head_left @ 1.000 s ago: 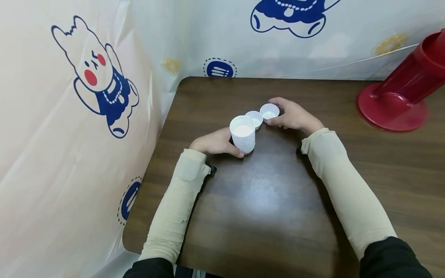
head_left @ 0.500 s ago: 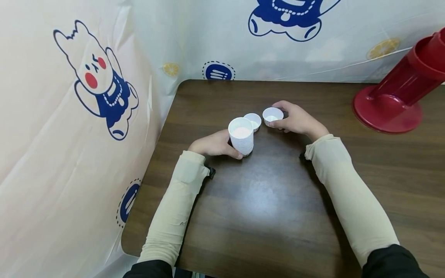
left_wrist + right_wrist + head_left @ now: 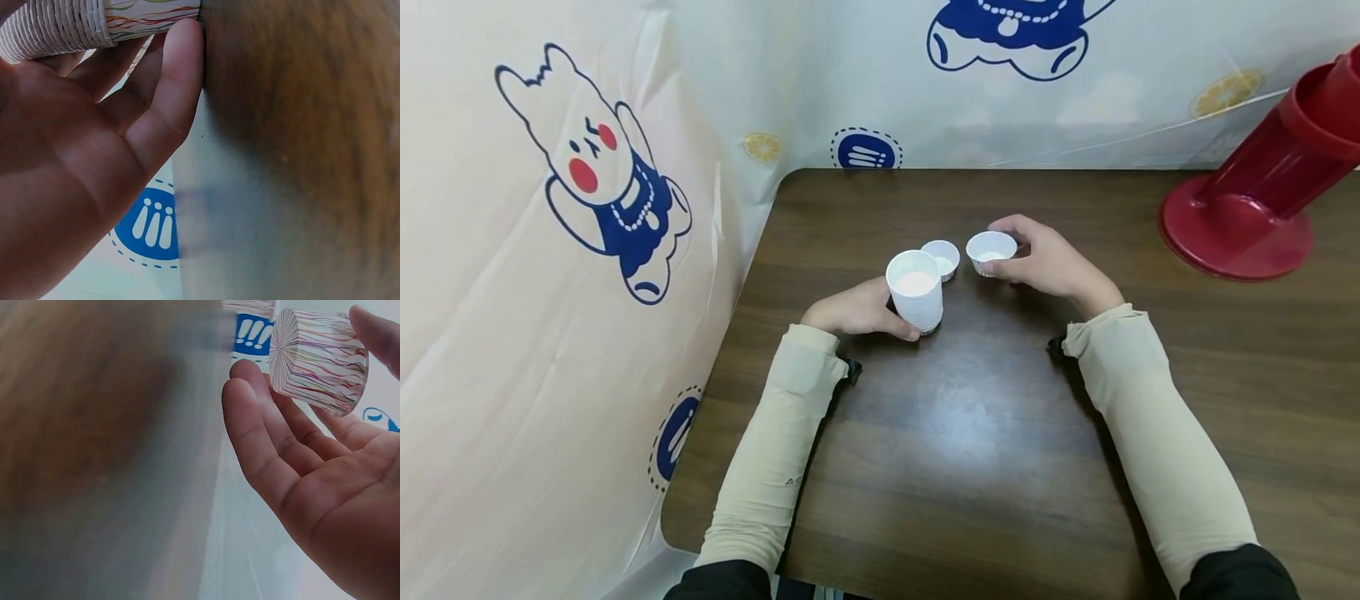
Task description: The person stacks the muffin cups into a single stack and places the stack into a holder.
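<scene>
In the head view my left hand [image 3: 863, 310] holds a tall stack of white paper cups [image 3: 917, 293] at its side, thumb in front. The left wrist view shows the stack's many rims [image 3: 69, 28] and a side printed with wavy coloured lines. My right hand [image 3: 1054, 263] pinches one small paper cup [image 3: 992, 252] between thumb and fingers. Its lined base and side [image 3: 319, 362] face the right wrist camera, above the tabletop. Another small paper cup [image 3: 943, 257] stands upright between the two hands, just behind the stack and partly hidden by it.
A brown wooden table [image 3: 970, 450] lies under both hands. At the back right stands a slanted dark red tube-shaped holder [image 3: 1262, 183] on a round base. White printed curtains [image 3: 760, 75] border the table at the left and back.
My right hand has drawn its cup slightly to the right, so a gap now shows between it and the middle cup. My left hand still holds the stack in about the same place.
</scene>
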The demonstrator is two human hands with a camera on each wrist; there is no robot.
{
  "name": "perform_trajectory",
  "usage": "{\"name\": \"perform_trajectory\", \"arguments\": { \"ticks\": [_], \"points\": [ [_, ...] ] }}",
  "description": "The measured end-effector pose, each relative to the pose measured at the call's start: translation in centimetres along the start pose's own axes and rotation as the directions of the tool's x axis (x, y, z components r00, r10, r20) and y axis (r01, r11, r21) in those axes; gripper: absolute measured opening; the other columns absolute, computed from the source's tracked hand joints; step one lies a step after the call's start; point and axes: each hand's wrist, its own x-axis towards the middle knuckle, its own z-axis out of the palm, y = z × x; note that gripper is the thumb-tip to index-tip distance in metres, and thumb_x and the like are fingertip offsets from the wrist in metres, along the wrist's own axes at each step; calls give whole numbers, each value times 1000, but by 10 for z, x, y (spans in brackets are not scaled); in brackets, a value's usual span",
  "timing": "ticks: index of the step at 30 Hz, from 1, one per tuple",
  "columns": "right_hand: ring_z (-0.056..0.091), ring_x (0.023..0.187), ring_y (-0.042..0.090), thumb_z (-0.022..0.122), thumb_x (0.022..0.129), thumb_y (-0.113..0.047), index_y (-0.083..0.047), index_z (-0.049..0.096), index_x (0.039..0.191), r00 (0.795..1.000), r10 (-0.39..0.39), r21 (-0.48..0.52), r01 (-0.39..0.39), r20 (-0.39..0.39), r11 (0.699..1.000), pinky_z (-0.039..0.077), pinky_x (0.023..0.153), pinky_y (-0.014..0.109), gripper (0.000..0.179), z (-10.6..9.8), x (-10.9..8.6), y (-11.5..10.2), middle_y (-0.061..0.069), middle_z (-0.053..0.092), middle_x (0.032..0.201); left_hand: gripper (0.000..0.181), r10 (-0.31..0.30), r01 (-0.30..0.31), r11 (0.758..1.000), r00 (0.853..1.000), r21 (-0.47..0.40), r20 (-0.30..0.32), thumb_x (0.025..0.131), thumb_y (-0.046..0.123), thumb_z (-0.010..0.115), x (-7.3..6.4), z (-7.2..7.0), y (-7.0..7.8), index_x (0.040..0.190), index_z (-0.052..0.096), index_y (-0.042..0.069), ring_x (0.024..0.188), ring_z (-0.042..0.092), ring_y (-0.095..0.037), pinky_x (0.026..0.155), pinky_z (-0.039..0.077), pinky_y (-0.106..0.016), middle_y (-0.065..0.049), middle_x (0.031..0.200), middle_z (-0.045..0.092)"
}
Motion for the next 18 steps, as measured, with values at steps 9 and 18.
{"name": "perform_trajectory", "arguments": {
  "ticks": [9, 18],
  "points": [
    [60, 96, 24, 79, 89, -17, -7, 54, 136, 996, -94, -27, 94, -7, 995, 47, 81, 27, 54, -2, -13, -22, 12, 61, 116, 76, 0, 0, 1000, 1000, 0, 3, 79, 11, 86, -1, -1, -2, 143, 46, 6, 122, 50, -21, 109, 32, -38, -6, 133, 57],
    [62, 98, 21, 78, 89, -9, -5, 53, 135, 974, -227, 54, 227, -14, 972, 50, 84, 25, 52, 4, -18, -39, 11, 65, 116, 80, 11, -11, 1000, 1000, -15, 4, 78, 12, 87, 2, -2, -3, 145, 43, 5, 124, 48, -19, 111, 30, -37, -5, 136, 55]
  ]
}}
